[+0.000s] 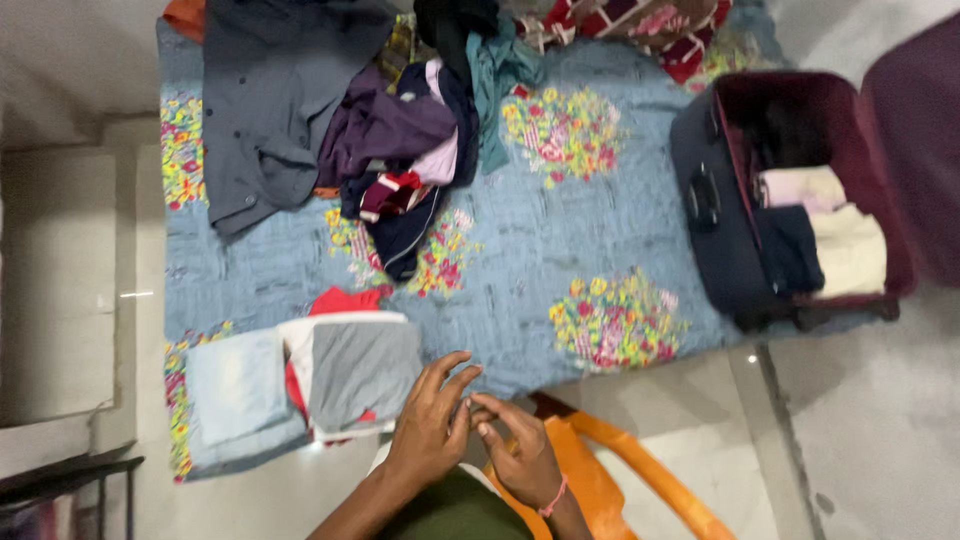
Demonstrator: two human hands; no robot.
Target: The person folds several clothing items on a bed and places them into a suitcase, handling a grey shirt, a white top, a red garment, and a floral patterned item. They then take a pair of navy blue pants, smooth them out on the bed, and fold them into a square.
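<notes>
Hands (470, 425) touching together, folded grey garment (362, 372) just left

Matt cloth bedsheet (520, 250); glossy orange plastic chair (600, 470); polished floor (860, 420).

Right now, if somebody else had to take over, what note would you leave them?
Left hand and right hand: both empty, fingertips touching each other at the bed's near edge, above an orange chair.
Folded stack: grey, white, red and pale blue pieces, just left of the hands on the blue flowered bedspread.
Open suitcase: on the right of the bed, a few folded pieces already inside, with room to spare.
Unfolded heap: grey shirt, purple and dark clothes at the far side.
Done: some folded, some packed. Left: the heap, and the stack not in the case.
</notes>
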